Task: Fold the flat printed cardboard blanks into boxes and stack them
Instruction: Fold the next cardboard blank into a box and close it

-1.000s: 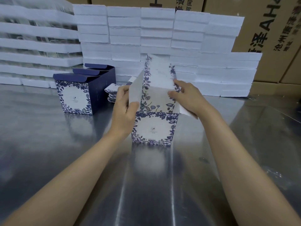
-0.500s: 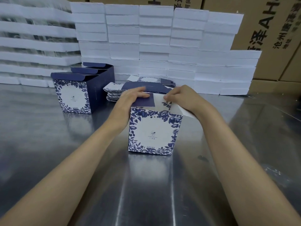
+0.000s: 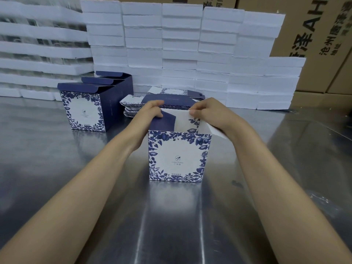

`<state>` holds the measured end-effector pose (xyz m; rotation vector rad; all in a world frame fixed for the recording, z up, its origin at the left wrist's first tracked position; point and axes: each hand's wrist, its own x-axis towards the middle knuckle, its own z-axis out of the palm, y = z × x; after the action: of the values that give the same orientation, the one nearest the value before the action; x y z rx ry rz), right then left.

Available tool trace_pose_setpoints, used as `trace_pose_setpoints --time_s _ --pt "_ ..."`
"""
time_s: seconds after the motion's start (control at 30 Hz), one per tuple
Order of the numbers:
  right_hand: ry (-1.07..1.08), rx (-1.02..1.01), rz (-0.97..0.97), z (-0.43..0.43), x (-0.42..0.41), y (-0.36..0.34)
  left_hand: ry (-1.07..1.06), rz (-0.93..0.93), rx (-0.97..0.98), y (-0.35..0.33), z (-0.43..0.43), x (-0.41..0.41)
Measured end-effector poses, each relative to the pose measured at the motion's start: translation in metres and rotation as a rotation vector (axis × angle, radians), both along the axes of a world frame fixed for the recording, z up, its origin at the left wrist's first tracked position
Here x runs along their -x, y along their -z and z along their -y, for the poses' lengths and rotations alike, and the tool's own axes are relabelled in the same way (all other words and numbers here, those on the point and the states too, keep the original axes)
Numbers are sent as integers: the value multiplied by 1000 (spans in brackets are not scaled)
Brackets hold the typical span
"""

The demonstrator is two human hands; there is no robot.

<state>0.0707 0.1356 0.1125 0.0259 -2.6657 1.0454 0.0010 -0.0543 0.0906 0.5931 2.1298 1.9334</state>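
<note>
On the steel table [image 3: 57,168], towards the left, three made boxes [image 3: 83,111] stand one behind another, touching, their navy lid flaps not yet closed; so a small part of the work looks done. Just to their right lies a low pile of flat blanks [image 3: 152,104], with a few more behind it against the wall of white foam slabs [image 3: 181,54]; judging by that pile, most of the folding is left.

In the middle, nearer the person, the half-made box [image 3: 177,157] stands upright on the table, well apart from the made row; its printed front is square and its walls are up, but the top is open, so it has to be finished and set with the others.

The left hand [image 3: 150,113] rests on the box's upper left corner; its fingers are curled together over a navy flap [image 3: 164,121] and press it inward, though whether the thumb is tucked beneath cannot be made out. The right hand [image 3: 211,113] is at the upper right corner; its thumb and bent fingers pinch the edge of a white flap [image 3: 182,121]; neither hand is spread wide. Brown cartons [image 3: 314,35] stand behind at the far right.
</note>
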Motion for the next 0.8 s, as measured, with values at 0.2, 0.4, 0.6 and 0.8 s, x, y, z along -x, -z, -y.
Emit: trace_pose_setpoints --time_s 0.2,0.4,0.6,0.8 --pt "-78 131 -6 2 -1 4 -71 189 -201 13 -3 -18" --pt "-88 294 -42 3 3 10 -65 234 -332 11 -5 -22" --pt "-40 325 -61 8 6 8 -13 225 -309 8 -3 -22" --pt "174 185 -41 -3 0 0 -62 276 -333 9 0 -27"
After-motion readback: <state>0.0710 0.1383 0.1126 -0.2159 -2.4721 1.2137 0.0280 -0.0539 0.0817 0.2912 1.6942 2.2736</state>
